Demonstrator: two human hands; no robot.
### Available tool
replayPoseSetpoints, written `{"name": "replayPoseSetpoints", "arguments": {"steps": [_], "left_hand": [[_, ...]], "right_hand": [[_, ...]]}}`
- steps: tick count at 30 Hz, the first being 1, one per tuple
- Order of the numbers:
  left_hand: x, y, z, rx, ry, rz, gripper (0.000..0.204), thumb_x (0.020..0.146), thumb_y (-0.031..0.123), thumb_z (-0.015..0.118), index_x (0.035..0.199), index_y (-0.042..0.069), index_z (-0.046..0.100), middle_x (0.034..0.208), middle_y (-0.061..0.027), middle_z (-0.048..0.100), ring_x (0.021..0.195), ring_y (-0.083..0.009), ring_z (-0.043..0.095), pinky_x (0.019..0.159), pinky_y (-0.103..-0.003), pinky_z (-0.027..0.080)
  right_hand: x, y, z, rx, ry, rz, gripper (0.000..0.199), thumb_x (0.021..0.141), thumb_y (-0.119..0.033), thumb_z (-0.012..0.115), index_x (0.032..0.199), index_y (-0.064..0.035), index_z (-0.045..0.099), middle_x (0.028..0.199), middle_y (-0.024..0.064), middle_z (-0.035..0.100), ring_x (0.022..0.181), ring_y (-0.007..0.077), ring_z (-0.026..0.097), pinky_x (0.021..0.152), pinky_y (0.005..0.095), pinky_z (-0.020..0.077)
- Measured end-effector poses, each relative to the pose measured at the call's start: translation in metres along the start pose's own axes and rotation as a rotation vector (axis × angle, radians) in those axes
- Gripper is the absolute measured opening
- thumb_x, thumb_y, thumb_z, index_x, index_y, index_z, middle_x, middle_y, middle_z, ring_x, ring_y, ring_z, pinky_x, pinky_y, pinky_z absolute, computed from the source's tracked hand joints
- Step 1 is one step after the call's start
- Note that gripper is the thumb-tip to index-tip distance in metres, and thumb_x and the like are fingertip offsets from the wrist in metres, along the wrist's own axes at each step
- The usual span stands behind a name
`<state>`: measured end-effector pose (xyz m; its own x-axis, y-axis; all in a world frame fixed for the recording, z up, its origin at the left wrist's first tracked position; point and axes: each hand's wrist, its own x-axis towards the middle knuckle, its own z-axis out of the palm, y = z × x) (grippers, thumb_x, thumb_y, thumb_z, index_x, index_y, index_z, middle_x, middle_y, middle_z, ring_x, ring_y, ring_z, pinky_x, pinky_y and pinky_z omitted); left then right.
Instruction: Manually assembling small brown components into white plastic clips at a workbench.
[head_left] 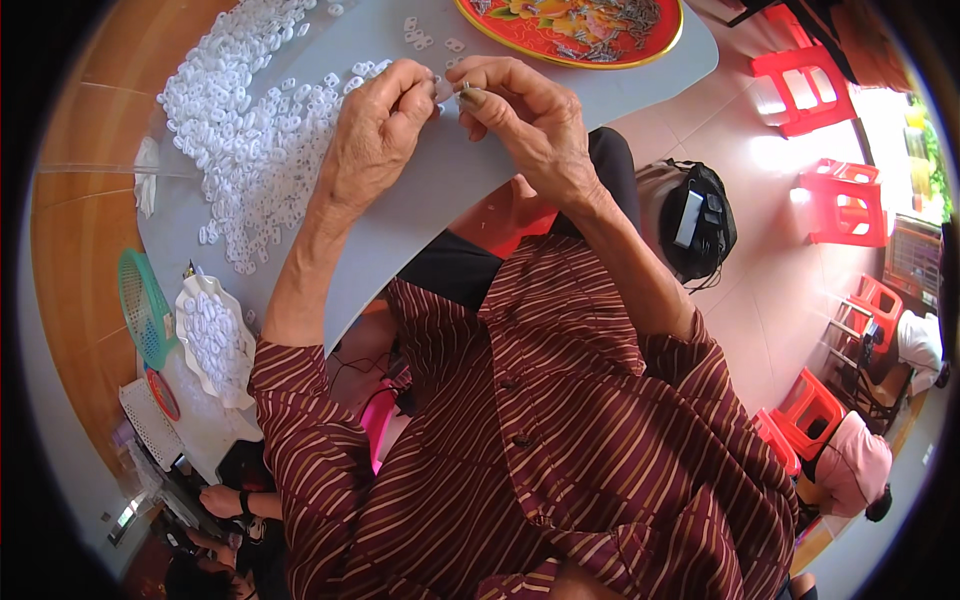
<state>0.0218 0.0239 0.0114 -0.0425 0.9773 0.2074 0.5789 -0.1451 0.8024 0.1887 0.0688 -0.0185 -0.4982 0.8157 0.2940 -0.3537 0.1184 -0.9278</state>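
Over the grey-blue table (430, 195), my left hand (375, 130) is closed in a pinch on a small white plastic piece (443, 91). Facing it, my right hand (535, 125) pinches a tiny metal pin (465, 86) between thumb and fingers, close beside the white piece. Whether the two parts touch, I cannot tell. Left of my left hand spreads a big heap of white oval plastic pieces (250, 130), each with holes. Beyond my hands lies a red floral tray (520, 35) with a gold rim, holding many small metal pins (600, 40).
A few loose white pieces (418, 35) lie near the tray. At the lower left stand a white dish (240, 345) of similar pieces and a green basket (146, 305). A black bag (695, 225) and red stools (805, 90) are on the right. Other people (850, 475) sit nearby.
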Motion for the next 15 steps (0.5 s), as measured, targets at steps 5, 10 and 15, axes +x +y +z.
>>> {"name": "replayPoseSetpoints", "arguments": {"steps": [5,10,15], "left_hand": [[-0.009,0.008,0.009,-0.106,0.019,-0.008,0.016,0.091,0.014,0.053,0.095,-0.001,0.056,0.076,-0.0073,0.061,0.068,-0.0130,0.056,0.062,-0.028,0.046],[-0.018,0.003,0.022,-0.516,0.003,-0.189,0.021,0.091,0.014,0.055,0.103,-0.002,0.059,0.086,-0.0016,0.063,0.078,-0.0079,0.056,0.072,-0.022,0.046],[-0.021,0.002,0.029,-0.840,0.202,-0.270,0.023,0.088,0.011,0.060,0.107,-0.002,0.061,0.091,-0.0035,0.063,0.085,-0.0091,0.056,0.078,-0.023,0.045]], "right_hand": [[0.000,0.001,0.000,0.015,-0.007,0.057,0.016,0.091,-0.013,0.057,0.096,0.0017,0.057,0.092,0.0053,0.062,0.075,0.0102,0.058,0.066,0.0234,0.0499],[-0.001,0.003,0.001,0.068,0.053,-0.003,0.017,0.091,-0.014,0.057,0.096,0.0028,0.058,0.087,0.0066,0.063,0.073,0.0100,0.059,0.067,0.0241,0.0507],[-0.002,0.004,-0.001,0.051,0.039,0.025,0.017,0.090,-0.014,0.059,0.098,0.0022,0.059,0.080,0.0049,0.063,0.072,0.0087,0.058,0.068,0.0234,0.0503]]}}
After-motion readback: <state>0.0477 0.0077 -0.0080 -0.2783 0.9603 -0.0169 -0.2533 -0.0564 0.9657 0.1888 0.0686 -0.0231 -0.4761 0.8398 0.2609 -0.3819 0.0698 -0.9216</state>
